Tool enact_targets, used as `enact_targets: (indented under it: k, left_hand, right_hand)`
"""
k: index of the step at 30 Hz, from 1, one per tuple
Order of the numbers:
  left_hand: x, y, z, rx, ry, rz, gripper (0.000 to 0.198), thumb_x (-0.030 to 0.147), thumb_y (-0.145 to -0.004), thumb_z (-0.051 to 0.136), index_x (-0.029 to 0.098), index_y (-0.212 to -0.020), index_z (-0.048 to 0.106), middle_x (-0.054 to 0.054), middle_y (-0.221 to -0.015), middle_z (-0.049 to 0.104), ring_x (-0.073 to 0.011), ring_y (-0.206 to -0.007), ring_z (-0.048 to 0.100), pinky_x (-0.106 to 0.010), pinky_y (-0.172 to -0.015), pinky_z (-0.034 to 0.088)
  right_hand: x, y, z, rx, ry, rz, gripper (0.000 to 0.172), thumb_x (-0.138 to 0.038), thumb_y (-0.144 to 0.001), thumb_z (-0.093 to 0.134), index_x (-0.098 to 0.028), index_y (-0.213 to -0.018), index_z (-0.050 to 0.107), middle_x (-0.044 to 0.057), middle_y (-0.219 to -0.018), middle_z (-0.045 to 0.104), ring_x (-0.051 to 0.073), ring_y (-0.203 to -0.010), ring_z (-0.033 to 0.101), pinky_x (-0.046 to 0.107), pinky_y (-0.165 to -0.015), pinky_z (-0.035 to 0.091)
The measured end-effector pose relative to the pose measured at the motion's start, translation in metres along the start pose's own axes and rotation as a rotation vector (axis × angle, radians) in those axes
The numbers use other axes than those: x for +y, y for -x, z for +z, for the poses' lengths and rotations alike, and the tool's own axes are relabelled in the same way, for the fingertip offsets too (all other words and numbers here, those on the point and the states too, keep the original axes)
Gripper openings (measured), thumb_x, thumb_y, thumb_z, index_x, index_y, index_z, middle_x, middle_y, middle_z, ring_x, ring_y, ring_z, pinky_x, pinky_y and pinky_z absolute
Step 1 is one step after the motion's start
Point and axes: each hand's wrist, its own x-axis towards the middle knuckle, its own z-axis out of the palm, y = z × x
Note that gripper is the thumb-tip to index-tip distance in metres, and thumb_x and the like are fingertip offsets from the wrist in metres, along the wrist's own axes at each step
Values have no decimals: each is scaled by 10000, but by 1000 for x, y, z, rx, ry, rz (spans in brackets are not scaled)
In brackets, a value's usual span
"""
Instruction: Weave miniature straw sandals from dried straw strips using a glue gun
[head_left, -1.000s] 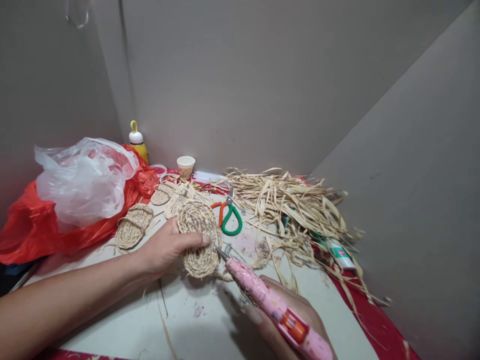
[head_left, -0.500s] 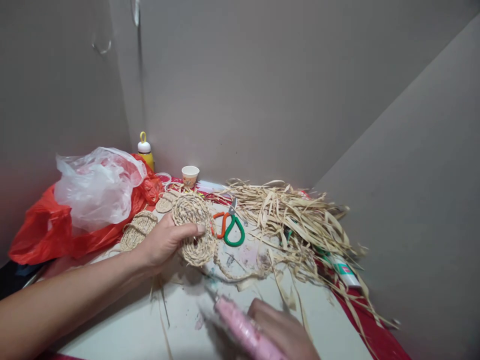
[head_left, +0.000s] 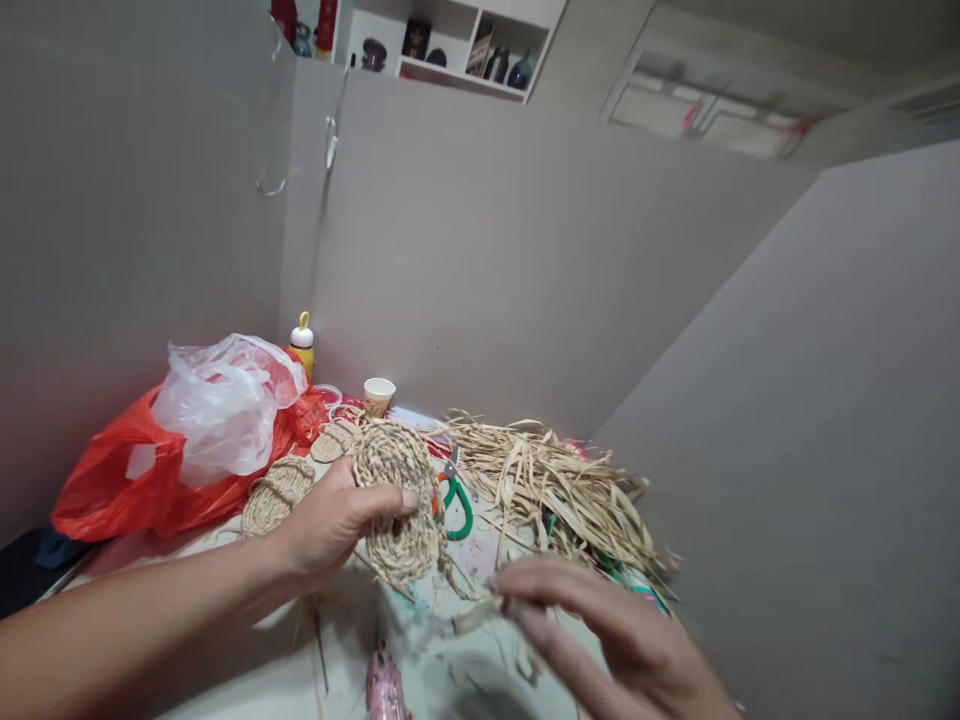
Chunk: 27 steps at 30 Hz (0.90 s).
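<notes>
A coiled straw mat [head_left: 396, 480], oval and made of twisted cord, is held up in my left hand [head_left: 337, 520], with the thumb across its face. A length of straw cord [head_left: 457, 585] trails from its lower right side. My right hand [head_left: 607, 640], smeared by motion, has its fingertips closed on the end of this cord. Between my hands, at the near edge of the view, a pink glue gun [head_left: 385, 685] lies on the white tabletop [head_left: 262, 660]. Scissors [head_left: 457, 508] with green and orange handles lie behind the mat, partly hidden by it.
Loose straw strips [head_left: 555, 480] are heaped at the back right. Another straw coil [head_left: 276, 495] and a smaller round one [head_left: 334, 440] lie left. Red and clear plastic bags [head_left: 217, 420], a yellow bottle [head_left: 302, 350] and a paper cup [head_left: 379, 396] stand behind. Grey partitions [head_left: 480, 250] enclose the table.
My right hand has let go of the glue gun, which now lies on the table, and has moved up to the cord. My left hand still holds the mat. The view has tilted up.
</notes>
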Motion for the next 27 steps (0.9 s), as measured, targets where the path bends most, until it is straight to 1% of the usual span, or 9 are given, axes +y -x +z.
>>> enact_targets:
  k: [1, 2, 4, 6, 8, 13, 17, 24, 27]
  left_hand:
    - [1, 2, 2, -13, -2, -1, 160, 205, -658, 720, 132, -759, 619, -23, -723, 607, -137, -637, 540, -273, -608, 412]
    - [1, 4, 4, -33, 0, 3, 175, 201, -668, 714, 130, -807, 635, -32, -744, 626, -140, -641, 548, -274, -610, 420]
    - [3, 7, 7, -92, 18, 25, 209, 188, -690, 693, 130, -887, 651, -46, -774, 657, -157, -672, 580, -289, -639, 451]
    - [4, 9, 9, -142, 48, 54, 208, 175, -711, 672, 136, -914, 656, -54, -796, 675, -179, -706, 612, -312, -670, 479]
    - [3, 9, 9, -151, 75, 87, 202, 148, -716, 662, 146, -918, 656, -49, -803, 679, -187, -717, 629, -323, -680, 493]
    - [2, 6, 7, -163, 76, 102, 204, 113, -717, 635, 128, -917, 665, -71, -817, 692, -200, -720, 640, -350, -698, 503]
    - [2, 6, 8, -140, 74, 72, 168, 129, -709, 659, 117, -877, 676, -62, -771, 676, -162, -692, 594, -313, -702, 481]
    - [-2, 5, 8, -129, 72, 19, 79, 128, -713, 654, 135, -790, 664, -35, -719, 631, -141, -645, 547, -288, -658, 460]
    - [-2, 5, 8, -129, 77, 0, 86, 140, -703, 667, 146, -788, 659, -30, -720, 626, -146, -646, 548, -294, -657, 464]
  right_hand:
    - [-8, -12, 0, 107, -88, 115, 151, -317, -923, 564, -291, -935, 712, 41, -886, 734, 201, -789, 675, 292, -704, 530]
    - [-14, -23, 3, 163, -178, 201, 161, -350, -911, 585, -279, -898, 728, 35, -841, 730, 187, -749, 665, 276, -669, 524]
    - [-17, -40, 15, 203, -351, 293, 182, -406, -859, 650, -254, -822, 744, 20, -731, 708, 160, -678, 633, 250, -626, 504]
    - [-13, -51, 27, 202, -456, 314, 181, -404, -815, 707, -237, -757, 745, 0, -665, 679, 128, -637, 592, 222, -611, 477]
    - [-7, -56, 34, 186, -533, 308, 192, -385, -797, 734, -220, -698, 734, -19, -606, 638, 102, -598, 548, 202, -591, 452]
    - [-1, -58, 38, 142, -731, 351, 190, -353, -758, 778, -194, -677, 713, -41, -533, 570, 74, -512, 491, 176, -504, 427]
    - [-1, -60, 41, 122, -869, 403, 216, -362, -716, 806, -180, -651, 709, -52, -481, 525, 66, -458, 455, 160, -437, 429]
    - [1, -62, 46, 124, -1013, 516, 228, -323, -648, 858, -178, -712, 694, -59, -532, 551, 51, -443, 478, 132, -404, 429]
    - [2, -62, 47, 130, -1031, 531, 238, -313, -627, 871, -172, -706, 697, -56, -537, 562, 51, -445, 487, 134, -409, 436]
